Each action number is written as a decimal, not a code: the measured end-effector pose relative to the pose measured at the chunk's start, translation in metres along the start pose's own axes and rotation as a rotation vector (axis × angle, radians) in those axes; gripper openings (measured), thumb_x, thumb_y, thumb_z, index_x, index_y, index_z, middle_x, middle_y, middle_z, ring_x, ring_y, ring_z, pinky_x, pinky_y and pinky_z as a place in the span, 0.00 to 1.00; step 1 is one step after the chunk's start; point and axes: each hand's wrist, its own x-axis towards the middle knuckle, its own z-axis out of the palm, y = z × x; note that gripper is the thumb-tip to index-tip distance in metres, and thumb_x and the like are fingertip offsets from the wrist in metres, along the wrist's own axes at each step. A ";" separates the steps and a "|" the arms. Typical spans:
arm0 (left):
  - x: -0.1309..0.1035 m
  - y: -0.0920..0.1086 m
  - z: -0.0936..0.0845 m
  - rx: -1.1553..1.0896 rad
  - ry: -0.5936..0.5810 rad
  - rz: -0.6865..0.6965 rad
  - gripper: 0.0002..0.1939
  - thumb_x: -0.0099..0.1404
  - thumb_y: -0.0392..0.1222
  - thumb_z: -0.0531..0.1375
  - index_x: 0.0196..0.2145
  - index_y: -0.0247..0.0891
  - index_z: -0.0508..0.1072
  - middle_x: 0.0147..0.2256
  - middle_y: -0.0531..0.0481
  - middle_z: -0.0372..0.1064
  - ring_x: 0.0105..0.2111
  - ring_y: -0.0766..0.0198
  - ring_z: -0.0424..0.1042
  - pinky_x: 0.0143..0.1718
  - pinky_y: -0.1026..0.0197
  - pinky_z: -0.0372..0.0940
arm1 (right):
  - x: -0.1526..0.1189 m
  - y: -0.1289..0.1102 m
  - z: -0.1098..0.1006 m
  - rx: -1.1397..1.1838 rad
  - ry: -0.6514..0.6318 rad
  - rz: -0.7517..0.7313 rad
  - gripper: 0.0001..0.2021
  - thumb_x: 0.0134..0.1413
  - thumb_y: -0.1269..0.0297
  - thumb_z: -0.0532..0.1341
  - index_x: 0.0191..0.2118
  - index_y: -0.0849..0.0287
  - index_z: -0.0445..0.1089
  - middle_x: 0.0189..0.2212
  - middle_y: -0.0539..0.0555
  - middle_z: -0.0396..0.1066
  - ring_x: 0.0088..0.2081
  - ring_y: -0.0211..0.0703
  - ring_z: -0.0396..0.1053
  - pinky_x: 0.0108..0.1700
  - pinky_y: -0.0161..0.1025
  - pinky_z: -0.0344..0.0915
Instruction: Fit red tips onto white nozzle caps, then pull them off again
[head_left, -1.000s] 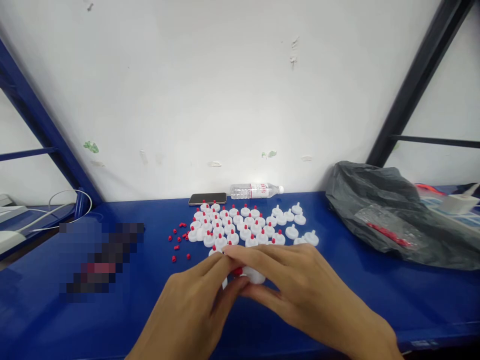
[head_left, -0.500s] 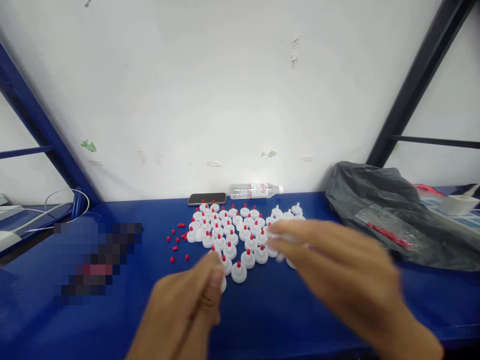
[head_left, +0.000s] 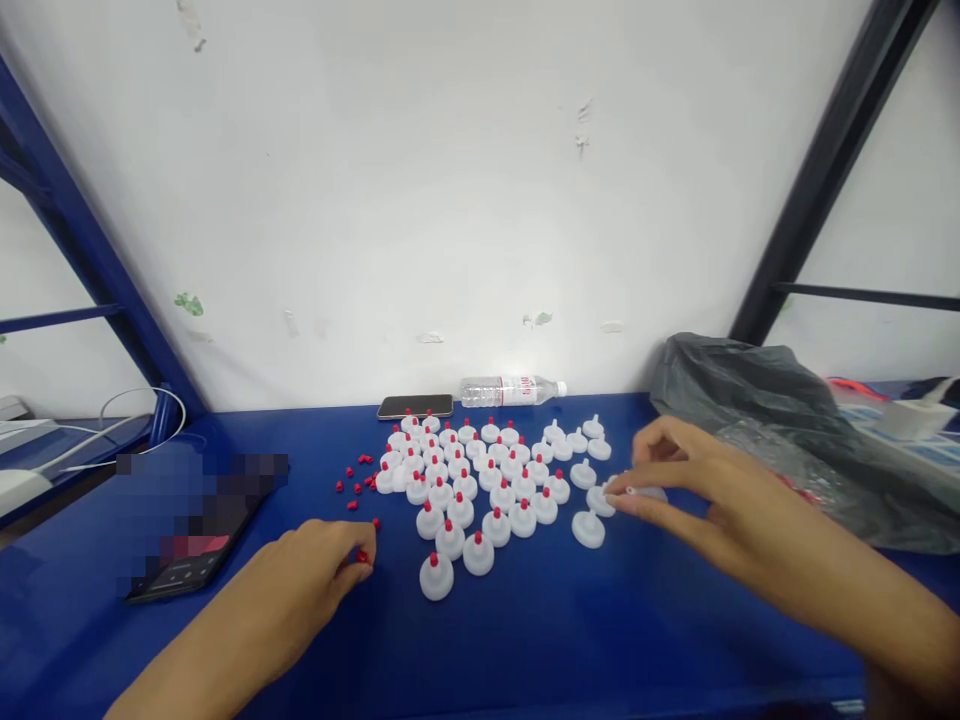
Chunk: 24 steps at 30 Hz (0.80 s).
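Now your two hands stand well apart, whereas a second ago they met near the front of the desk (head_left: 525, 660), with red and white plastic showing between them. Your left hand (head_left: 319, 560) has gone to the left part of the desk, where its thumb and finger pinch a red cap (head_left: 363, 556). Loose red caps (head_left: 340, 487) lie scattered just beyond it, one right beside your knuckle.

Your right hand, blurred half a second ago, now shows clearly (head_left: 697, 490) on the right side of the desk. Its thumb and fingers are at a white lid (head_left: 654, 494); you cannot tell from here whether they grasp it or only touch it. More bare lids (head_left: 589, 530) stand around there, spouts up.

The capped lids (head_left: 478, 552) fill the middle of the desk in loose rows, each with red on its spout. The one nearest the front edge (head_left: 436, 577), partly hidden by your left hand half a second ago, is now in full view.

Along the back edge lie a dark phone (head_left: 415, 407) and, to its right, a clear bottle (head_left: 499, 391) on its side. Another phone (head_left: 202, 550) rests toward the left edge, its screen partly pixelated. A dark plastic bag (head_left: 690, 380) slumps near the back right corner, with a clear bag (head_left: 757, 440) on it, partly behind your forearm. Behind the desk rises a scuffed white wall (head_left: 480, 200), between a blue post (head_left: 75, 210) at left and a dark post (head_left: 814, 180) at right.
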 end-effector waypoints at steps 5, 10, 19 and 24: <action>0.013 0.000 0.001 0.015 0.027 -0.015 0.10 0.71 0.41 0.49 0.34 0.45 0.68 0.33 0.51 0.73 0.32 0.58 0.70 0.31 0.60 0.52 | -0.008 0.011 0.005 0.095 -0.325 0.126 0.10 0.64 0.60 0.61 0.32 0.50 0.79 0.29 0.49 0.76 0.30 0.42 0.74 0.33 0.37 0.68; 0.024 0.005 -0.006 0.073 0.049 -0.068 0.11 0.72 0.39 0.48 0.41 0.44 0.70 0.42 0.45 0.76 0.39 0.54 0.74 0.38 0.58 0.60 | -0.008 0.018 0.009 0.082 -0.398 0.225 0.09 0.63 0.61 0.60 0.35 0.49 0.78 0.29 0.47 0.78 0.30 0.44 0.75 0.32 0.37 0.66; 0.018 0.012 -0.008 0.121 0.131 -0.073 0.16 0.74 0.41 0.49 0.55 0.45 0.70 0.49 0.44 0.76 0.48 0.49 0.76 0.46 0.52 0.64 | -0.011 0.028 0.016 0.032 -0.286 0.322 0.18 0.65 0.47 0.58 0.55 0.45 0.74 0.39 0.51 0.81 0.39 0.51 0.79 0.45 0.45 0.71; -0.003 0.043 -0.014 -0.050 0.161 0.119 0.15 0.77 0.51 0.47 0.43 0.48 0.72 0.42 0.52 0.76 0.43 0.56 0.75 0.42 0.57 0.61 | -0.011 0.015 0.014 0.042 -0.260 0.284 0.21 0.66 0.46 0.56 0.57 0.47 0.74 0.39 0.53 0.81 0.38 0.52 0.79 0.45 0.46 0.72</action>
